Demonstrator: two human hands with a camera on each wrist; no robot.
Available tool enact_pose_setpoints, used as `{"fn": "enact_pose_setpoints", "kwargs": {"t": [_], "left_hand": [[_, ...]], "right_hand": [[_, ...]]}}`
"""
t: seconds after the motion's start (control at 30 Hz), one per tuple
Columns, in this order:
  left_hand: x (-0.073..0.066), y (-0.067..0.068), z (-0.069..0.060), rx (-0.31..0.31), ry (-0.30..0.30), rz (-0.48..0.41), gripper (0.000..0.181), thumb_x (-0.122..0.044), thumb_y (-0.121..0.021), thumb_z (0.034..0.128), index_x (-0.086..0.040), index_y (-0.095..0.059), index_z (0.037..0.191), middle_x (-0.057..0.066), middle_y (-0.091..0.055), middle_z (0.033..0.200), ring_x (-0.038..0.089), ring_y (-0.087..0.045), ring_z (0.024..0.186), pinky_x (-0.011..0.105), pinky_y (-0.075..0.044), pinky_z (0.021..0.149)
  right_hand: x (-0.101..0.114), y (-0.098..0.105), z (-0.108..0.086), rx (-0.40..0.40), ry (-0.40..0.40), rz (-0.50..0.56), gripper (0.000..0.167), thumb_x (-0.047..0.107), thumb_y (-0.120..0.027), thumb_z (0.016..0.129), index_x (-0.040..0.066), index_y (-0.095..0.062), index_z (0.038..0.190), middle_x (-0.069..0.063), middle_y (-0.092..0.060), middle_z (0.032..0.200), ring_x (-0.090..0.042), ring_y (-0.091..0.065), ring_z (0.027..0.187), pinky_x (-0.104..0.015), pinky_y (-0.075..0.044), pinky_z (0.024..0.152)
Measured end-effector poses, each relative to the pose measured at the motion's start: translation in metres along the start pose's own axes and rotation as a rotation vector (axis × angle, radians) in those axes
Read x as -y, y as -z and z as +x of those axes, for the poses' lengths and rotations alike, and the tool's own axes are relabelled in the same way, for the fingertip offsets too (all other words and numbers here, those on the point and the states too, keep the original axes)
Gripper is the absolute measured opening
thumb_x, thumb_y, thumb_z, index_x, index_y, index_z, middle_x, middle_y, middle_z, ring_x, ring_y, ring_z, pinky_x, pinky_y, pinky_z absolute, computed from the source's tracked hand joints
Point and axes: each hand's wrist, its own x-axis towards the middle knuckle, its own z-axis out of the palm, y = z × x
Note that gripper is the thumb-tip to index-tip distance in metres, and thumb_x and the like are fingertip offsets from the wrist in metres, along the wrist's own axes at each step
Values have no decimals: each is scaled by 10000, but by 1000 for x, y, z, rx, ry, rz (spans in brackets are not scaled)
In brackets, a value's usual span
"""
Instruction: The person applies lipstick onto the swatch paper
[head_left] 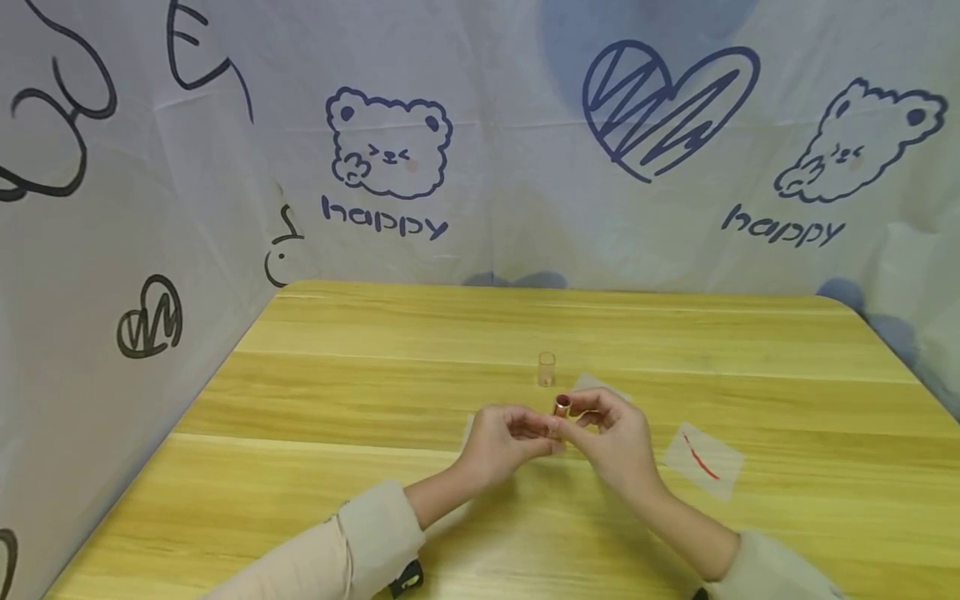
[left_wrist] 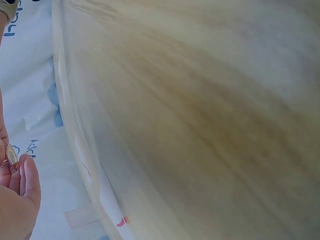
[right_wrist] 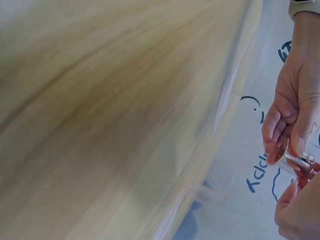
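A shiny rose-gold lipstick tube [head_left: 562, 407] stands roughly upright between both hands above the table; its open, dark end faces up in the head view. My left hand [head_left: 501, 443] pinches its lower part from the left. From the right, my right hand [head_left: 617, 442] holds it between thumb and fingers. The right wrist view has the tube [right_wrist: 296, 162] at its right edge, with fingers of both hands on it. Only a small end of the tube [left_wrist: 12, 156] shows in the left wrist view. Beyond the hands, a clear cap [head_left: 547, 369] stands on the table.
Right of the hands, a small translucent paper [head_left: 693, 471] bears a red stroke. Another paper [head_left: 600, 384] lies partly behind my right hand, and a third paper [head_left: 468, 429] peeks out beside my left. The wooden table [head_left: 337, 325] ends at a printed cloth backdrop [head_left: 510, 167].
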Motion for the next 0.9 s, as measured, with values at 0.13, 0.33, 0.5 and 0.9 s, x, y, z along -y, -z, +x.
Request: {"fn": "enact_pose_setpoints", "kwargs": {"t": [0.13,0.33,0.5,0.9], "left_hand": [[-2,0,-1,-7,-3,-9,200,-42,-750,746,74,-683,894,216,-699,895,275,-700,791,182,-562,681],[-3,0,0,-2,11,-31,206,-38,-750,746,82,-677,897,227,-695,892,284,-699,795,188,-564,685],[-4,0,0,5,15,-31,197,-33,-743,752,79,-678,900,221,-697,894,260,-700,788,191,-565,682],[-4,0,2,23,18,-43,189,-14,-738,754,86,-677,901,227,-695,895,262,-700,784,193,-566,683]], "right_hand": [[0,-2,0,-28,-17,-3,201,-3,-749,732,-47,-637,893,-119,-660,903,-21,-555,736,-144,-499,680],[-1,-1,1,-41,6,-6,175,-6,-746,733,-41,-664,884,-140,-690,901,-20,-563,715,-151,-494,651],[1,1,2,-45,23,-11,155,-1,-755,726,-34,-684,860,4,-683,800,-17,-566,691,-151,-475,588],[2,4,2,-32,50,-12,138,2,-763,716,-33,-690,829,-122,-709,847,-16,-579,689,-170,-489,599]]}}
